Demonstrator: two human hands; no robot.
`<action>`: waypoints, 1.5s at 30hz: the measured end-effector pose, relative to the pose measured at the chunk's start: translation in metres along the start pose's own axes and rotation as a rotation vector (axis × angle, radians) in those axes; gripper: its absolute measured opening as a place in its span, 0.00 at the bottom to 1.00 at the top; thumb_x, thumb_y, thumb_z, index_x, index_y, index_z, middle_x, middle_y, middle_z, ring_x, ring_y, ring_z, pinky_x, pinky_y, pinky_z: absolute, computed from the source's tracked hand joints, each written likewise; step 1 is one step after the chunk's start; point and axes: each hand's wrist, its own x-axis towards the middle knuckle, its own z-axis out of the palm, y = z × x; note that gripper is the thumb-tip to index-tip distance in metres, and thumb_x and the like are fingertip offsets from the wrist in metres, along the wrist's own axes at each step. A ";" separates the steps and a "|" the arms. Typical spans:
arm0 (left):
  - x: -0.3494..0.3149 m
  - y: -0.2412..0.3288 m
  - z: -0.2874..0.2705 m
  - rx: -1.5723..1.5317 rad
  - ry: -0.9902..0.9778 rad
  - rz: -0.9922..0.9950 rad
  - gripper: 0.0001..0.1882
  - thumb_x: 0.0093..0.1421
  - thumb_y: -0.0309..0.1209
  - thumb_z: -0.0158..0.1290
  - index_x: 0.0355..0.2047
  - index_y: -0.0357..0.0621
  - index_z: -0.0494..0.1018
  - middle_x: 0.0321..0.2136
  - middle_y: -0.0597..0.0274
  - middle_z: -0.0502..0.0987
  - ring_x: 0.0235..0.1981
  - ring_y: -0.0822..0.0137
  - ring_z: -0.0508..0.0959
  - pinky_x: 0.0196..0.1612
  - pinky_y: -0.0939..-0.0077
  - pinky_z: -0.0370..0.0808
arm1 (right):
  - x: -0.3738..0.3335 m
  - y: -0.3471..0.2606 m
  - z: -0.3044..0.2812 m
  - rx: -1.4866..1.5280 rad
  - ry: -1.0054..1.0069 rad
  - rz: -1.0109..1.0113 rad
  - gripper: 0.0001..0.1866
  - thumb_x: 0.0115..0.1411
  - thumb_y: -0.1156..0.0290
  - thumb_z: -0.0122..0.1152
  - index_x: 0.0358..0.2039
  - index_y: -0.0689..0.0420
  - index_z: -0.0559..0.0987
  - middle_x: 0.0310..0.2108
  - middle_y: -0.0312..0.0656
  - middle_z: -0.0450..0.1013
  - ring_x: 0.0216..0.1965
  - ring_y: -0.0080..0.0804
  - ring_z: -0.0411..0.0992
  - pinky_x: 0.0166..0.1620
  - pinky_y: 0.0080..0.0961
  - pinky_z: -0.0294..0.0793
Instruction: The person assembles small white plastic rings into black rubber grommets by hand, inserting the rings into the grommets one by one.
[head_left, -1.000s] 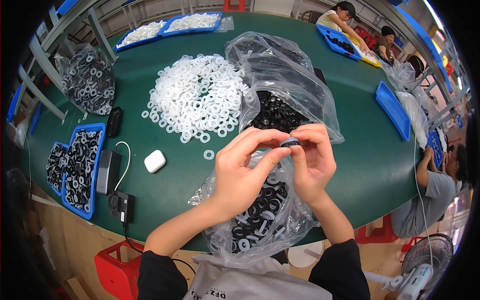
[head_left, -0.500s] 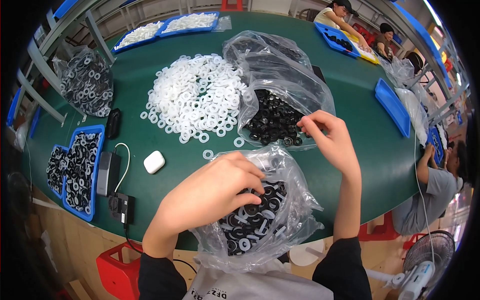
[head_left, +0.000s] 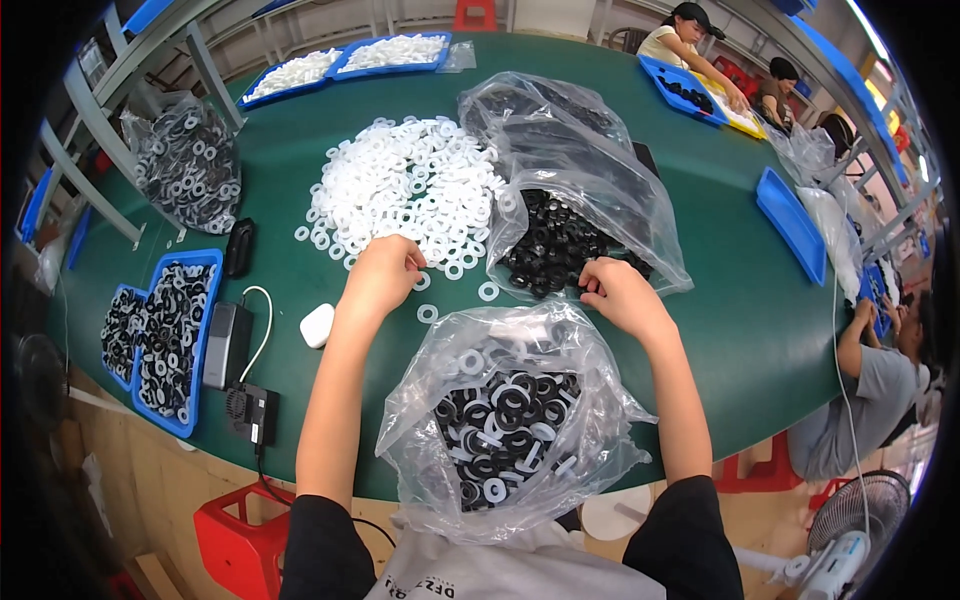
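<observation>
My left hand (head_left: 384,272) is at the near edge of a pile of white plastic rings (head_left: 400,190), its fingers curled together; whatever they pinch is hidden. At the mouth of a clear plastic bag (head_left: 640,230) my right hand (head_left: 622,292) has its fingers closed against black rings (head_left: 550,245) spilling out; I cannot make out what is in them. Between my forearms an open clear bag (head_left: 415,400) lies at the table's near edge. It holds a mix of black and white rings (head_left: 510,425), some of them fitted together.
Blue trays of mixed rings (head_left: 180,340) stand on the left, beside a black power adapter (head_left: 228,345) and a white case (head_left: 317,325). Behind them sits a full bag (head_left: 190,170). White parts fill far trays (head_left: 392,52). Co-workers sit on the right, near a blue tray (head_left: 790,225).
My left hand has left the mixed-ring bag and moved up and left to the white rings. My right hand has come down and slightly left onto the black rings.
</observation>
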 end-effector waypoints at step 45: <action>-0.038 0.109 -0.004 -1.193 -0.182 0.158 0.16 0.65 0.27 0.52 0.52 0.34 0.73 0.37 0.60 0.78 0.39 0.72 0.78 0.45 0.77 0.75 | -0.026 -0.087 -0.041 1.219 0.191 -0.172 0.17 0.60 0.83 0.58 0.50 0.66 0.72 0.50 0.45 0.70 0.52 0.33 0.71 0.55 0.33 0.74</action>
